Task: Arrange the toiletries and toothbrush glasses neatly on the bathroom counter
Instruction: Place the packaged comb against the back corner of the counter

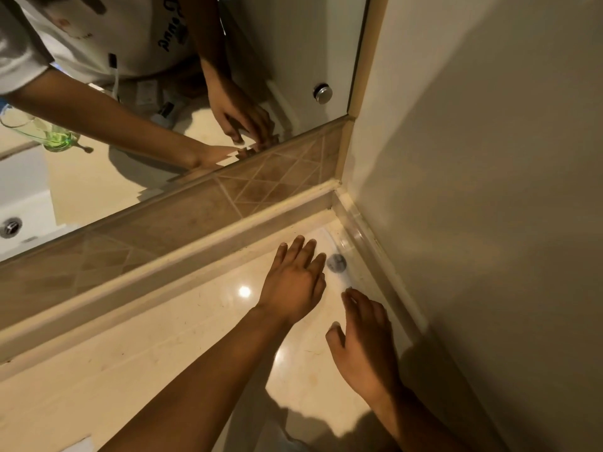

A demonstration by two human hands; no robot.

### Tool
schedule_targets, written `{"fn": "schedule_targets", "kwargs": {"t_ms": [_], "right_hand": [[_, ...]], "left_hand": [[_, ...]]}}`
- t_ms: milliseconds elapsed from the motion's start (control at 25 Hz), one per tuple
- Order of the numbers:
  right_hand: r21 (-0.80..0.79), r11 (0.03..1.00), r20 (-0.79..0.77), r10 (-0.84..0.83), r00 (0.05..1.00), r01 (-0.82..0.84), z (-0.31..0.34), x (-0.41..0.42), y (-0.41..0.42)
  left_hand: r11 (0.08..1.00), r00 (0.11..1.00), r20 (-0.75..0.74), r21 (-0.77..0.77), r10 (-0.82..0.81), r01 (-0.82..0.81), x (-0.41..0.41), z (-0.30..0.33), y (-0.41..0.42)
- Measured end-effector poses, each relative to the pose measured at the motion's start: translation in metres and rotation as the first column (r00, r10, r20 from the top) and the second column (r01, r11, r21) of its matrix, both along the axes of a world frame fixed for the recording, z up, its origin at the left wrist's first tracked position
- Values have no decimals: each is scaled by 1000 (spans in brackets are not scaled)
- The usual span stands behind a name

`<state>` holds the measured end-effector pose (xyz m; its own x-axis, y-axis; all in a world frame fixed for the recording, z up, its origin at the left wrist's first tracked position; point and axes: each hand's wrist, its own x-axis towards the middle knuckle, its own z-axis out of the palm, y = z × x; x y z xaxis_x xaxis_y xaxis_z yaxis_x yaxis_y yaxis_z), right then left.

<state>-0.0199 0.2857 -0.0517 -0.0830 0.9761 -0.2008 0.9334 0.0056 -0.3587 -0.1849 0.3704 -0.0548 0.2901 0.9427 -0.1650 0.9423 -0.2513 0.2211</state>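
My left hand [295, 282] lies flat with straight fingers on the cream marble counter [137, 370], near its back right corner. My right hand [362, 340] hovers or rests just to its right with fingers loosely spread, holding nothing. Between the fingertips sits a small round grey spot [336, 263] on the counter surface. No toiletries or glasses stand on the counter part in direct view. In the mirror [293, 44] I see the reflection of a green-tinted glass [49, 133] and a small dark-capped bottle [164, 114].
A brown tiled backsplash [202, 203] runs along the back under the mirror. A beige wall [489, 190] closes the right side. The mirror reflects a white sink with its drain [11, 226] and a chrome mirror stud [323, 93].
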Motion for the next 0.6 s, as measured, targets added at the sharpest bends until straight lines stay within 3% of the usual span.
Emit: {"fn": "schedule_targets", "kwargs": {"t_ms": [600], "right_hand": [[26, 998, 86, -51, 995, 49, -5, 1, 17]], "left_hand": [[994, 999, -33, -103, 16, -19, 18, -2, 22]]}}
